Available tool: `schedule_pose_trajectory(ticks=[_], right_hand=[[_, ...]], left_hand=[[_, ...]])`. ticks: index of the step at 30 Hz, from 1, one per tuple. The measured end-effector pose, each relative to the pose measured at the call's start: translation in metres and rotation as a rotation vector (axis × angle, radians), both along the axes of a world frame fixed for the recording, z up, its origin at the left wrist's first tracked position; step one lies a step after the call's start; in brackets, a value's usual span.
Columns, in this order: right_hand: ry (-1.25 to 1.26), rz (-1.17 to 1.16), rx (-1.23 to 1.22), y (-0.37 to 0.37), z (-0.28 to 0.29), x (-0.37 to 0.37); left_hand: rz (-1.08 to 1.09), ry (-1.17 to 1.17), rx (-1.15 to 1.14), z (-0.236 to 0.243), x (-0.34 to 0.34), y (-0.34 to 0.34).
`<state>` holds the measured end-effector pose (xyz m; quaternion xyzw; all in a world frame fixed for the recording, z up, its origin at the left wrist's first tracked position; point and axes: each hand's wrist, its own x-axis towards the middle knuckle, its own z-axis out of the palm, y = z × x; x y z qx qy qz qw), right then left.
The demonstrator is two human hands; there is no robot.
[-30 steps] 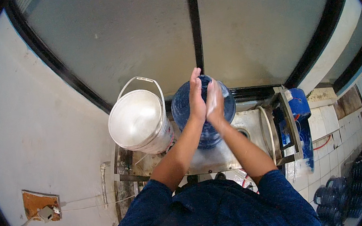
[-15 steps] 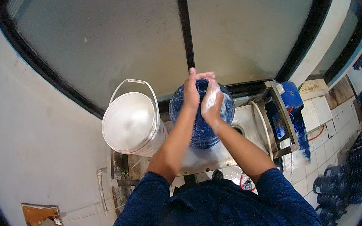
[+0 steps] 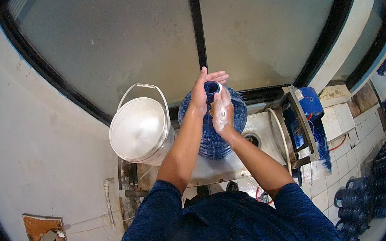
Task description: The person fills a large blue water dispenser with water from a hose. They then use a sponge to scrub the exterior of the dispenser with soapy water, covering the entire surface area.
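A large blue water jug [image 3: 214, 144] with soapy streaks stands upright on a steel sink counter [image 3: 255, 128], its open neck facing up. My left hand [image 3: 201, 91] is at the left of the neck, thumb raised and fingers stretched out rightward beyond the opening. My right hand [image 3: 223, 112], coated in white foam, is against the neck's right and near side, its fingers held together. A small yellowish item [image 3: 211, 110] shows at its inner edge, mostly hidden. A lidded white bucket [image 3: 137, 128] with its handle up stands to the left of the jug.
A frosted glass partition [image 3: 268, 28] stands behind the counter. A pale hose [image 3: 280, 137] hangs over the counter's right. Beyond are a blue plastic container [image 3: 310, 98] and stacked dark jugs [image 3: 351, 198] on the tiled floor. A socket [image 3: 49, 238] with cables is on the left wall.
My hands were raised palm to palm over the jug. My left fingers have since spread out to the right, and my right hand has dropped slightly, exposing more of the neck.
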<state>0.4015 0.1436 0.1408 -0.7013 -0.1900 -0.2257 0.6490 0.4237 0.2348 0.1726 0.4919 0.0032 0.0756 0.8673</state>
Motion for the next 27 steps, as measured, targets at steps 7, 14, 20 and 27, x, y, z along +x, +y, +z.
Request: schedule_pose_trajectory(ticks=[7,14,20,27], right_hand=[[0.546,0.631,0.383,-0.015,0.01,0.077],[-0.09,-0.094,0.106,-0.006,0.02,-0.012],[0.623,0.629,0.523,-0.04,0.01,0.064],[-0.179,-0.215,-0.159,-0.03,0.002,-0.026]], left_hand=[[0.734,-0.093,0.132,0.007,-0.025,-0.071],[0.188,-0.133,0.155,-0.013,-0.026,-0.022],[0.507,-0.107,0.237,-0.011,-0.028,-0.068],[0.498,-0.145,0.24,-0.017,-0.022,-0.056]])
